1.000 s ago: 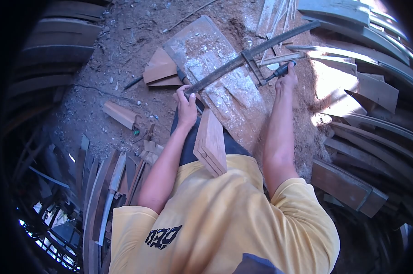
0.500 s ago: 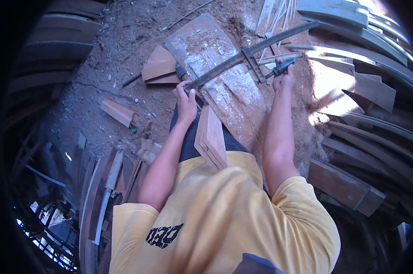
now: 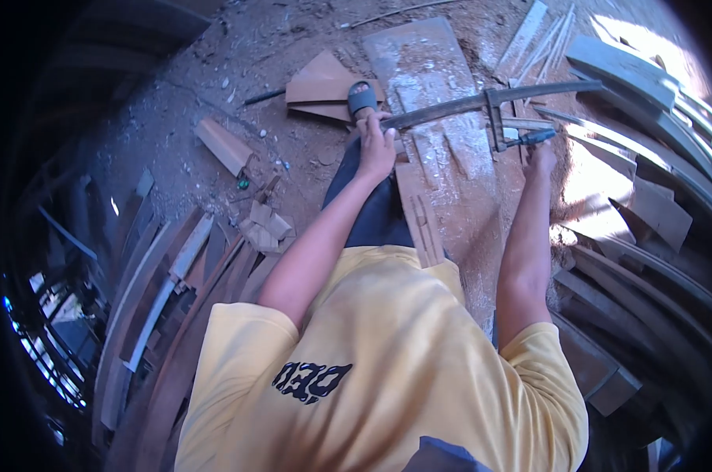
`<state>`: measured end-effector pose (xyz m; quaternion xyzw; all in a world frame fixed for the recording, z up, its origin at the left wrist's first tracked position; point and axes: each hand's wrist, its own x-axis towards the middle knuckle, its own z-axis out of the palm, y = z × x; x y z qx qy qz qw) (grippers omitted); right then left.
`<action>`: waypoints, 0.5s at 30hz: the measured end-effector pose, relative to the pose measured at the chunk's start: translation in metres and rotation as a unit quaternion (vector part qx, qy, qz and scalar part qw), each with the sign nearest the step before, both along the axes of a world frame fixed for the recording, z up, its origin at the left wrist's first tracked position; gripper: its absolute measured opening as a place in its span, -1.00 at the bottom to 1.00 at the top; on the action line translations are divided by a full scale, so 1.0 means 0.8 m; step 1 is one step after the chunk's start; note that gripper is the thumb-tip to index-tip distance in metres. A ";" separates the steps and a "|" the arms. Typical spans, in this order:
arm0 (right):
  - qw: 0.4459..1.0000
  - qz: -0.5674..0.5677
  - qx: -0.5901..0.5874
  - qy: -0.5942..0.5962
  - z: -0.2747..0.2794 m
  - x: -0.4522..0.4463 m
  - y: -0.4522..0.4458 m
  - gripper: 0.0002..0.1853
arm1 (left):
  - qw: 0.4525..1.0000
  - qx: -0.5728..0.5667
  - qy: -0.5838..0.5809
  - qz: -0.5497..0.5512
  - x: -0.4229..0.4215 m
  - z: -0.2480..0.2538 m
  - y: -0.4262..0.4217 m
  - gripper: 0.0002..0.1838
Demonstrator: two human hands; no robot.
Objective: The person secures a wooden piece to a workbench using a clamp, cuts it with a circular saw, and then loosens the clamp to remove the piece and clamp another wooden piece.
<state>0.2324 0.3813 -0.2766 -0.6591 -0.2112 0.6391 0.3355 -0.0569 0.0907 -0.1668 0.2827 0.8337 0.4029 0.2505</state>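
Note:
A long bar clamp (image 3: 450,108) lies crosswise in front of me, above a dusty board. My left hand (image 3: 377,149) is closed around its left end, where the fixed jaw is mostly hidden. On the right, my right hand (image 3: 540,160) grips the clamp's blue handle (image 3: 538,136), whose screw runs into the sliding jaw (image 3: 495,118). Close to my waist, between my legs, a wooden block (image 3: 420,212) with slots cut in its face tilts toward the shirt. The clamp's left end is near the block's far end; contact between them cannot be made out.
The board (image 3: 419,47), white with dust, lies on the dirt floor. Left of it are wedge-shaped wood pieces (image 3: 320,90) beside my sandalled foot (image 3: 362,98), and a loose block (image 3: 223,145). Stacked curved timbers (image 3: 647,259) line the right; more planks (image 3: 171,291) stand lower left.
The view has shifted, so the clamp and both hands appear farther right. The slotted block now shows a different face. Both hands keep their hold on the clamp.

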 end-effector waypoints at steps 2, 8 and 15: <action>0.889 0.167 0.203 -0.376 0.101 -0.041 -0.024 -0.47 | 0.997 -0.010 -0.064 0.030 -0.001 0.004 0.004 -0.60; 0.753 0.554 0.296 -0.196 0.447 -0.152 -0.226 -0.24 | 0.998 0.037 -0.042 0.025 0.001 -0.015 -0.001 -0.60; 0.691 0.603 0.297 -0.268 0.460 -0.167 -0.328 -0.28 | 0.998 0.044 -0.023 0.041 0.006 -0.010 -0.001 -0.60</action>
